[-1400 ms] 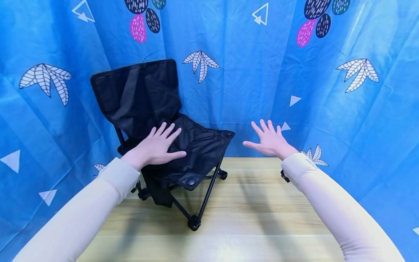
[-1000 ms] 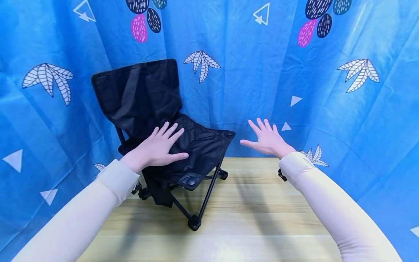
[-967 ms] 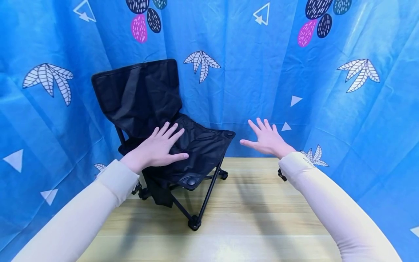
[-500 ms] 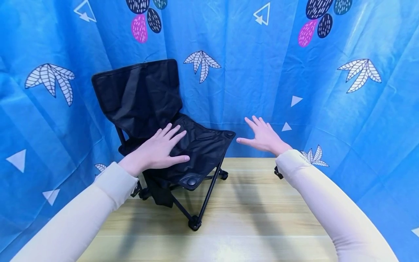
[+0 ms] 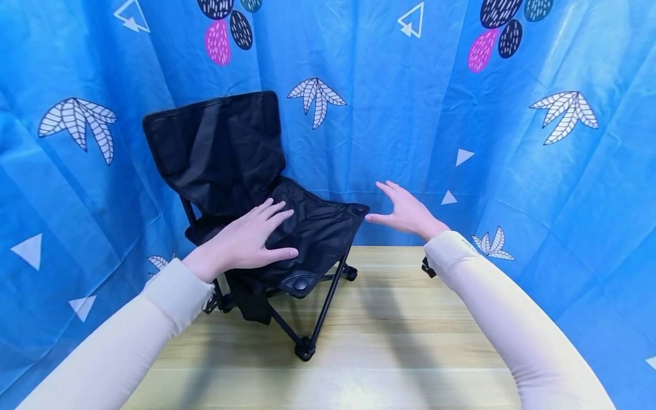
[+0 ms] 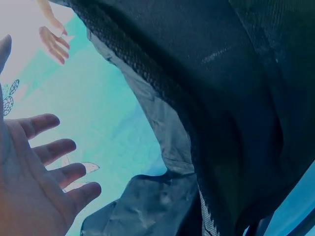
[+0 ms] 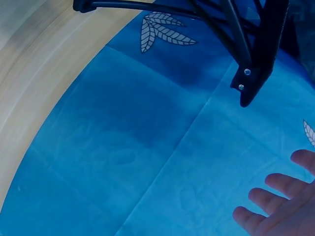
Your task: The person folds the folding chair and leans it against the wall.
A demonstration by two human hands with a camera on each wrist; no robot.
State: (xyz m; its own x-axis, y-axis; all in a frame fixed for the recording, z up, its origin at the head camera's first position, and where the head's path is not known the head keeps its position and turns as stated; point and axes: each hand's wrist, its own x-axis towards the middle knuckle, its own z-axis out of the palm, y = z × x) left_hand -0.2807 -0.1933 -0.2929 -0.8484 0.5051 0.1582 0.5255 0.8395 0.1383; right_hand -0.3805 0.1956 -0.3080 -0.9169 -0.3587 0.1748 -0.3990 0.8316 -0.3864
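A black folding camp chair [image 5: 220, 151] stands left of centre in the head view, its backrest up and its seat facing right. My left hand [image 5: 243, 242], fingers spread and thumb out, overlaps the seat in that view and grips nothing. In the left wrist view, the left hand [image 6: 34, 182] is apart from the dark chair fabric [image 6: 231, 98]. Near the seat's right corner [image 5: 359, 209], my right hand [image 5: 405, 210] has its thumb and fingers apart with nothing between them. The right wrist view shows its fingers [image 7: 285, 184] below a black chair leg joint [image 7: 251, 81].
The chair's front foot [image 5: 304, 348] rests on a light wood-grain surface [image 5: 410, 341]. Behind and on both sides hangs a blue curtain [image 5: 389, 102] printed with leaves and triangles. A black mesh-like pouch [image 5: 253, 302] dangles under the seat.
My right hand has moved left, closer to the seat's corner, and its fingers have drawn together. My left hand has shifted slightly down and right. The chair has stayed in place.
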